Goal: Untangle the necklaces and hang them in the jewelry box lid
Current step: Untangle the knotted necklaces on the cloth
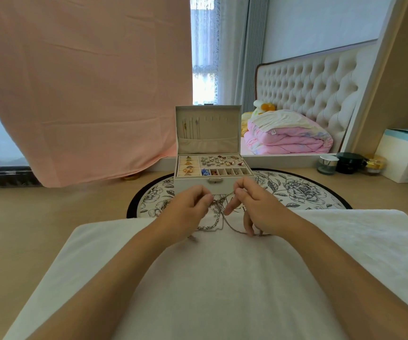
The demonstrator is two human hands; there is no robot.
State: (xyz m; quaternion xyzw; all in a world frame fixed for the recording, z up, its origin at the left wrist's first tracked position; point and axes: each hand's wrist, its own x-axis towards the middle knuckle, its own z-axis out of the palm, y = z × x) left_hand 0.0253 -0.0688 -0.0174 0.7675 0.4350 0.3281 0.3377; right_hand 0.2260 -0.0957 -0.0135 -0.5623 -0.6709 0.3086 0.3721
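A knot of silver necklaces (219, 212) hangs between my two hands just above a white towel (222, 278). My left hand (188, 212) pinches the chains on the left side. My right hand (257, 207) pinches a strand on the right, and its little finger touches a chain lying on the towel. Behind the hands stands a white jewelry box (190, 184), open, with its lid (208, 114) upright. A few thin necklaces (190, 127) hang at the left inside the lid. The tray below holds rings, earrings and small charms.
The box stands on a round floral mat (303, 190). Small cosmetic jars (345, 163) and a white carton (406, 155) are at the right. A pink cloth (80, 89) hangs at the left over a dark case (4, 173). A mirror behind shows a bed.
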